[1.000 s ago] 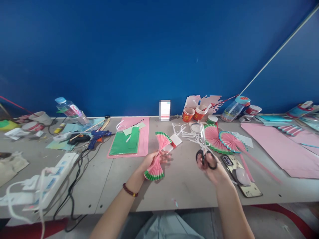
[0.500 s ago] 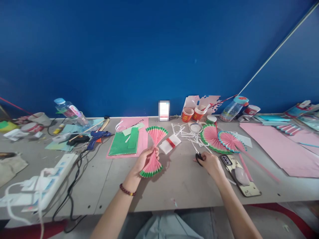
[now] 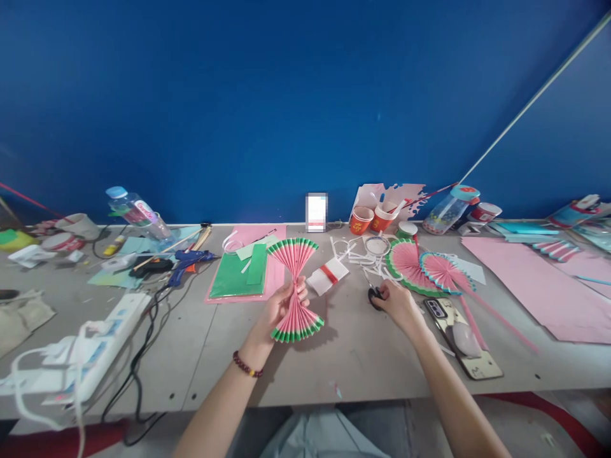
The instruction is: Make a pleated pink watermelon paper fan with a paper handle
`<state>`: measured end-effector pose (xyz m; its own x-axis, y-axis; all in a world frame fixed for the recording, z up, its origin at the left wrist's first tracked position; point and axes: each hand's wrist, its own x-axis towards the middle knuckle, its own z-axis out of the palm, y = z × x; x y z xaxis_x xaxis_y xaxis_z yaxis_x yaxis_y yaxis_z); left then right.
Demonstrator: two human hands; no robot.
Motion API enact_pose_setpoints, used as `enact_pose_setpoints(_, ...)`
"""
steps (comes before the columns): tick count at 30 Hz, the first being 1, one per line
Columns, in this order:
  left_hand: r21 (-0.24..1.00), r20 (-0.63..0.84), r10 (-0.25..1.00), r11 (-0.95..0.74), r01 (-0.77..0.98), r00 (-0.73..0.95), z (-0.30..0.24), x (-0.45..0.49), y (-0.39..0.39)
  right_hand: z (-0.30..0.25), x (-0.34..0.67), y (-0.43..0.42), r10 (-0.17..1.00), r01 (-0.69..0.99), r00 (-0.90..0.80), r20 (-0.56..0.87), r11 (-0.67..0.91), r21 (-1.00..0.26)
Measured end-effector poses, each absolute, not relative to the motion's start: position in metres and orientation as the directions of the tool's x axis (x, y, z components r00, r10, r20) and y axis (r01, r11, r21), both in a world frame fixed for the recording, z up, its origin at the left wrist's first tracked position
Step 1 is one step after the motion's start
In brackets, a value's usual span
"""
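A pleated pink paper fan with green edges is pinched at its narrow middle, tied in, by my left hand, both ends flaring out like a bow tie. It is held above the table. My right hand has its fingertips closed on the black handle of a pair of scissors. The scissors are low at the table, blades pointing away toward white paper strips. Between the hands and farther back lies a white packet with a red band.
Finished round pink fans and a phone lie to the right. Green paper, a blue glue gun and a white power strip with cables are on the left. Paper cups stand at the back.
The fan in my left hand has turned and its two ends have spread wider. My right hand has shifted slightly left and away from me, and the scissors have turned a little with it.
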<state>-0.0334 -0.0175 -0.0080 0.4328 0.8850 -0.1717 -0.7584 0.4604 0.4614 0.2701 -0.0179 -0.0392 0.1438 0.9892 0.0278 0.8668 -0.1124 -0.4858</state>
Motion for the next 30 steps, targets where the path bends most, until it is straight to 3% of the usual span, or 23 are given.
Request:
enact_pose_setpoints(2,0.448,-0.168,0.881,0.469,-0.762,0.443,-0.008,-0.033,-0.019,-0.031,0.268,-0.017,0.997,0.899,0.082,0.006,-0.071,-0.432)
enact_pose_setpoints(5,0.463,-0.153,0.881,0.465,-0.755,0.449,-0.009,-0.032,-0.020,-0.017,0.254,-0.014,0.996,0.942,-0.019,0.082,0.045,-0.331)
enact_pose_setpoints(8,0.490,-0.157,0.883,0.459,-0.741,0.443,-0.008,-0.032,-0.020,-0.008,0.230,-0.004,0.943,0.896,-0.276,0.184,0.322,-0.305)
enact_pose_setpoints(12,0.478,-0.129,0.893,0.436,-0.762,0.430,-0.004,-0.033,-0.021,-0.011,0.198,0.017,0.840,0.800,-0.530,0.112,0.540,-0.262)
enact_pose_setpoints(15,0.469,-0.117,0.904,0.415,-0.780,0.411,-0.001,-0.034,-0.023,-0.017,0.182,0.033,0.813,0.782,-0.576,0.084,0.578,-0.233)
enact_pose_setpoints(21,0.485,-0.128,0.919,0.385,-0.785,0.372,-0.008,-0.036,-0.026,-0.025,0.157,0.070,0.874,0.846,-0.472,0.117,0.486,-0.220)
enact_pose_setpoints(24,0.497,-0.167,0.921,0.386,-0.777,0.351,-0.013,-0.038,-0.025,-0.024,0.144,0.084,0.909,0.858,-0.400,0.119,0.417,-0.301)
enact_pose_setpoints(26,0.501,-0.150,0.921,0.385,-0.775,0.361,-0.014,-0.040,-0.024,-0.019,0.135,0.083,0.917,0.806,-0.332,0.220,0.397,-0.439)
enact_pose_setpoints(28,0.505,-0.121,0.920,0.381,-0.775,0.373,-0.013,-0.040,-0.022,-0.010,0.128,0.070,0.914,0.671,-0.220,0.340,0.395,-0.627)
enact_pose_setpoints(30,0.507,-0.107,0.923,0.370,-0.779,0.369,-0.012,-0.038,-0.020,0.002,0.123,0.048,0.930,0.474,-0.111,0.351,0.360,-0.804)
